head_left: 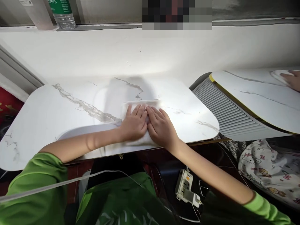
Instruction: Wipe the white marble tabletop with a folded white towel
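A folded white cloth point(140, 104) lies on the white marble-patterned tabletop point(70, 106), near its front edge. My left hand point(134, 123) rests flat on the cloth with fingers stretched out. Beside it, touching it, my right hand point(161, 126) also lies flat on the cloth, fingers spread forward. Both palms cover most of the cloth; only its far edge and a strip at the near side show. My sleeves are green.
A second marble-top table point(257, 93) with a ribbed grey side stands to the right; another person's hand point(292, 79) rests on a cloth there. A water bottle point(62, 14) stands on the ledge behind. A power strip point(185, 187) lies on the floor, patterned fabric point(267, 168) at right.
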### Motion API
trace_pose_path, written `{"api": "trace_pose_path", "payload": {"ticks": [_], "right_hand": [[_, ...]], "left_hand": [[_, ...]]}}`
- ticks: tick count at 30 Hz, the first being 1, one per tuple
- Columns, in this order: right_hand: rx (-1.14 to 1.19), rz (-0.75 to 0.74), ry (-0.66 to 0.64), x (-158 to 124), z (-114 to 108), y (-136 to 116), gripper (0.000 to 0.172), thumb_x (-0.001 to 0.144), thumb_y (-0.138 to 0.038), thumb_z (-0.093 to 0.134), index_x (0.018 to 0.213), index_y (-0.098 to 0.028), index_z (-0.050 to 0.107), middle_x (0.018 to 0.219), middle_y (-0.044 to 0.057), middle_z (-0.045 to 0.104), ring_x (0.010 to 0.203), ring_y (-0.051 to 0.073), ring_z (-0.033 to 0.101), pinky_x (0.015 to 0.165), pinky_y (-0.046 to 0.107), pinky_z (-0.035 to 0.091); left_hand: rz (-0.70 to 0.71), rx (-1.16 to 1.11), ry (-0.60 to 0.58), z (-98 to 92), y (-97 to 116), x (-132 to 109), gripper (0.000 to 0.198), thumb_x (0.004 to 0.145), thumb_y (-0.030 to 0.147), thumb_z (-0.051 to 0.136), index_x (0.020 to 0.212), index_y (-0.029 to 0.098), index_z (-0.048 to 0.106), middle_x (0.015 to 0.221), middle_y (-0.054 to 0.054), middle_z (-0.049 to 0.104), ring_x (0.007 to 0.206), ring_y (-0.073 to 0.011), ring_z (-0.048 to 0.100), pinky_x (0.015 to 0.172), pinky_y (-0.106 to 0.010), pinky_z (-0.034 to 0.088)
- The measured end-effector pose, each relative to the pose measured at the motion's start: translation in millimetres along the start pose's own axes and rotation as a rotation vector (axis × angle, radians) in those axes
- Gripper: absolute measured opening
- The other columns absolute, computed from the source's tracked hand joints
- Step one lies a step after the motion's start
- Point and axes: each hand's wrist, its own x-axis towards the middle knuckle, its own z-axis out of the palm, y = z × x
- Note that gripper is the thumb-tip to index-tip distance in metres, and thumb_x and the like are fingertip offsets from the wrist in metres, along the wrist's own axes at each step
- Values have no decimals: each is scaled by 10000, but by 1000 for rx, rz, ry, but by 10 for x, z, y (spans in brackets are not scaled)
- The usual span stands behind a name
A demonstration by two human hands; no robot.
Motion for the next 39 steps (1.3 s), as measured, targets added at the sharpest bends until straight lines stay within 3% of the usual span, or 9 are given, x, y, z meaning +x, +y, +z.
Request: {"api": "trace_pose_path", "payload": {"ticks": [4,8,13,21,26,30,33,39], "right_hand": [[-4,-18,-8,-170,-64,-241,580,904,-189,316,1452,-48,439,1467,154,519,1400,269,442,1172,489,339],[17,-8,-39,5,-17,-257,581,872,-161,321,1413,-18,476,1452,157,535,1389,254,455,1174,449,334],[79,16,-23,517,176,-120,570,859,-150,329,1394,-40,491,1426,157,560,1369,265,471,1160,467,323],[103,33,-38,1655,622,183,508,889,-147,310,1346,-57,513,1379,180,593,1300,279,514,1127,460,312],[159,35,2,2044,809,310,481,882,-147,303,1281,-94,566,1322,170,636,1227,287,560,1098,464,336],[160,30,14,2025,813,303,492,872,-144,303,1288,-85,559,1324,172,633,1231,285,553,1110,468,326],[151,17,-4,1851,731,207,513,871,-153,303,1321,-64,534,1370,176,601,1274,289,525,1129,478,311],[125,44,-73,1151,462,-263,569,889,-175,297,1399,20,458,1455,201,517,1388,293,429,1164,468,296]], "left_hand": [[6,-21,12,-7,69,-298,584,961,269,341,1487,16,365,1581,-203,323,1492,-329,251,1216,-580,140],[-20,-43,17,0,-47,-253,591,946,257,354,1485,17,366,1573,-203,342,1492,-322,254,1226,-566,117],[-67,-54,61,7,-433,99,556,945,221,326,1469,47,393,1567,-174,370,1481,-285,283,1230,-541,117],[-184,-67,81,-57,-1311,870,538,957,228,301,1471,88,377,1565,-146,375,1458,-272,311,1227,-521,113],[-206,-74,107,-80,-1595,1112,522,962,234,274,1455,119,400,1552,-122,400,1445,-260,325,1225,-506,129],[-228,-62,97,-78,-1575,1085,535,971,243,265,1475,105,377,1576,-125,365,1472,-253,285,1229,-496,116],[-230,-49,86,-79,-1453,923,543,976,242,267,1492,95,356,1591,-133,338,1484,-256,270,1228,-503,114],[-138,-16,76,-90,-1051,210,545,981,229,276,1496,63,345,1587,-160,337,1486,-279,274,1226,-513,124]]}}
